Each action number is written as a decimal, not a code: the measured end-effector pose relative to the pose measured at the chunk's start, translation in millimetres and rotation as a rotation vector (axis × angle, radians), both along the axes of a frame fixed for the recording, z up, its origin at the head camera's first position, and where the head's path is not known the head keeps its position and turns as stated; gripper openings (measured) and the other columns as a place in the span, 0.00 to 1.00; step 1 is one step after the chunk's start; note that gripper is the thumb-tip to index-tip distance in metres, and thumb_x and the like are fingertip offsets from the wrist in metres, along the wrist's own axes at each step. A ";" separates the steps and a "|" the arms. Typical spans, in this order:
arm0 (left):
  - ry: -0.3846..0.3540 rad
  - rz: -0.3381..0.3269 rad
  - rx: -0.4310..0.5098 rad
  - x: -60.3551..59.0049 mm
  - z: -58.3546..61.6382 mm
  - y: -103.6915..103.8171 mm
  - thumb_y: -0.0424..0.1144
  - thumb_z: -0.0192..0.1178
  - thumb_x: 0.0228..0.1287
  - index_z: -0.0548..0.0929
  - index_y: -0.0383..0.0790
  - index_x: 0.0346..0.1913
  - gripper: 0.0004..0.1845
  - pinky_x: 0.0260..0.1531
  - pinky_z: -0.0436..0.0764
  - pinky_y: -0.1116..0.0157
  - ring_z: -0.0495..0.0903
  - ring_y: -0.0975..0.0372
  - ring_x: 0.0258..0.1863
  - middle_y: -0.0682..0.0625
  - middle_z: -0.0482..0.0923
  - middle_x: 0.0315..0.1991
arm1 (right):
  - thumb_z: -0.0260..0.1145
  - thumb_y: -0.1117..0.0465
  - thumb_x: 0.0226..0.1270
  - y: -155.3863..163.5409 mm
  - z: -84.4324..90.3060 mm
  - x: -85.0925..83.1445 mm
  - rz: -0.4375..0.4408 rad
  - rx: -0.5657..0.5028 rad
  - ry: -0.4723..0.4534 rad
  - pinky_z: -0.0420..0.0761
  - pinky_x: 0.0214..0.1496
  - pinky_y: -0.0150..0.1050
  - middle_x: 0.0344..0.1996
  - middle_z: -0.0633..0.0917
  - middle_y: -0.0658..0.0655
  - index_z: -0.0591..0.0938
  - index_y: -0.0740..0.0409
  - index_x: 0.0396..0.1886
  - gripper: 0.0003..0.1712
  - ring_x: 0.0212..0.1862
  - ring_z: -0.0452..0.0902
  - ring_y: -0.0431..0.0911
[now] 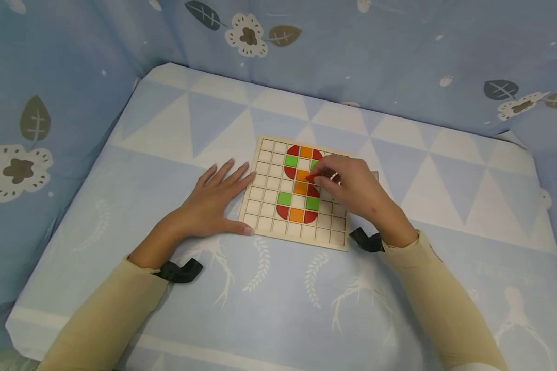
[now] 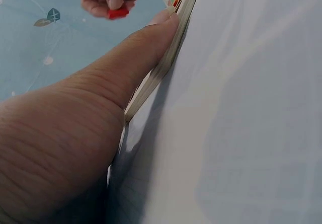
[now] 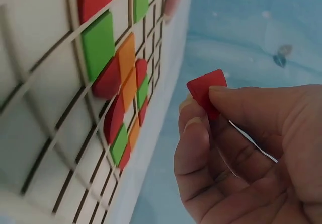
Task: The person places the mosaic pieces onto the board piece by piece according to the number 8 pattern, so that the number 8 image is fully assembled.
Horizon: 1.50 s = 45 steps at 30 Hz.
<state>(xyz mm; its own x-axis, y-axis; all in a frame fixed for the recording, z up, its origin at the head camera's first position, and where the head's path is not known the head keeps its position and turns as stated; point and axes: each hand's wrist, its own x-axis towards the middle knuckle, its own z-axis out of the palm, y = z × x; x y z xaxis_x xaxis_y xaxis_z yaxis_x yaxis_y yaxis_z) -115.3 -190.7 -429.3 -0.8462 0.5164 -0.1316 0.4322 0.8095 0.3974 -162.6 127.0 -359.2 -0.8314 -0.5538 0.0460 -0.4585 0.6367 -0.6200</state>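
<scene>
A wooden grid board (image 1: 264, 226) lies on the table, with red, orange and green tiles filling some of its squares. Flat and spread, my left hand (image 1: 209, 203) rests at the board's left side. Its thumb (image 2: 146, 45) touches the board's edge in the left wrist view. Above the board's right half, my right hand (image 1: 355, 185) pinches a small red tile (image 3: 207, 90) between thumb and fingers. That tile is clear of the grid in the right wrist view. Near it on the board are an orange tile (image 1: 300, 187) and a green tile (image 3: 99, 45).
A patterned cloth covers the table (image 1: 167, 319); a blue floral curtain (image 1: 353, 46) hangs behind and at the sides. Behind my right hand, a greyish edge (image 1: 375, 175) of something mostly hidden shows. Black straps (image 1: 182, 271) sit at both wrists.
</scene>
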 end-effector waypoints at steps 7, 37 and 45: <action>-0.012 0.004 -0.016 1.4 2.1 -0.8 0.80 0.56 0.44 0.42 0.55 0.78 0.62 0.69 0.31 0.49 0.26 0.56 0.75 0.55 0.33 0.78 | 0.63 0.63 0.68 -25.1 -7.3 -16.6 0.065 0.066 -0.044 0.77 0.41 0.36 0.39 0.84 0.48 0.82 0.54 0.45 0.07 0.38 0.75 0.42; -0.012 -0.028 -0.005 3.6 8.2 -0.3 0.79 0.57 0.44 0.44 0.55 0.78 0.61 0.69 0.32 0.47 0.26 0.56 0.75 0.55 0.33 0.78 | 0.62 0.65 0.68 -60.5 -26.4 6.2 0.033 0.237 0.048 0.76 0.37 0.33 0.37 0.79 0.53 0.88 0.58 0.41 0.09 0.36 0.73 0.44; -0.004 -0.046 -0.011 2.9 8.0 -3.3 0.79 0.55 0.45 0.44 0.55 0.78 0.61 0.69 0.33 0.47 0.27 0.56 0.75 0.55 0.34 0.78 | 0.63 0.65 0.68 -63.5 -27.5 16.9 0.047 0.262 0.129 0.77 0.40 0.35 0.36 0.80 0.53 0.87 0.58 0.41 0.08 0.37 0.74 0.46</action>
<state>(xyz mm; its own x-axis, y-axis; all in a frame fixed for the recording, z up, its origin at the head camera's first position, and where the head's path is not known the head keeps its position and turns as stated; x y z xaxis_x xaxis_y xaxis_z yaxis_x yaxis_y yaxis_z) -112.3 -194.0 -421.2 -0.8212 0.5531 -0.1407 0.4673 0.7932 0.3906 -145.8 63.5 -386.7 -0.8013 -0.5983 0.0003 -0.5555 0.7438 -0.3718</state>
